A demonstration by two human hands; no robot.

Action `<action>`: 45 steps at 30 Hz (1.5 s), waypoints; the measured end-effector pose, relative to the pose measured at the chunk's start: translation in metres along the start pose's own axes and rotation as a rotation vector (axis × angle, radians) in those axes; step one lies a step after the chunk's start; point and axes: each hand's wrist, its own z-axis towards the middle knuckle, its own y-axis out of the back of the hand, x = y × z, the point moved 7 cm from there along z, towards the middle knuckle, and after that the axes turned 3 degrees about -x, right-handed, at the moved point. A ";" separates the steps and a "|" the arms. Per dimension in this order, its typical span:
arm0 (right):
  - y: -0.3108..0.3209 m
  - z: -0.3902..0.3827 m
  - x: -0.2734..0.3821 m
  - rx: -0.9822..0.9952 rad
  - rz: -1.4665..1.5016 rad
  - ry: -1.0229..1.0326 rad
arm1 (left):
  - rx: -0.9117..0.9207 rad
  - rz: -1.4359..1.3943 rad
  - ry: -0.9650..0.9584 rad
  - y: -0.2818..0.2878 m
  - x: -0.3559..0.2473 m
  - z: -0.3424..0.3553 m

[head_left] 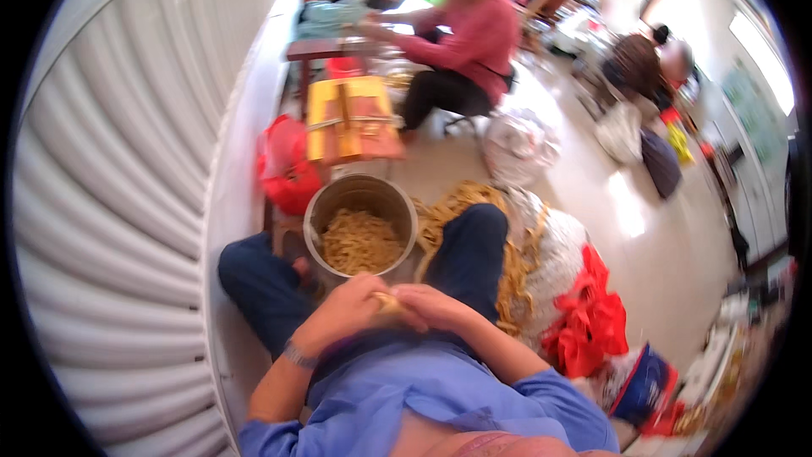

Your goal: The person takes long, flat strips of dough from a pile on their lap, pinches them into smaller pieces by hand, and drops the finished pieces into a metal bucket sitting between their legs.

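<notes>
My left hand [348,309] and my right hand [438,306] meet over my lap, with bent fingers closed around a small yellowish piece [389,305]. Blur and the fingers hide its exact kind. Just beyond them, between my knees, stands a round metal bucket [359,190]. Inside it lies a heap of short yellow-tan pieces [362,241], similar in colour to the one in my fingers. Long yellow-tan strips [463,199] are piled past my right knee and hang over a white sack [554,241].
A low stand with a yellow and orange top [355,131] is beyond the bucket, beside a red bag [288,165]. White ribbed panels [127,203] line my left. Red plastic bags [588,317] lie right. A person in pink [465,42] sits working ahead.
</notes>
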 end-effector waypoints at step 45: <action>-0.002 -0.037 0.052 0.069 -0.330 0.371 | 0.223 -1.070 0.422 -0.040 0.008 -0.035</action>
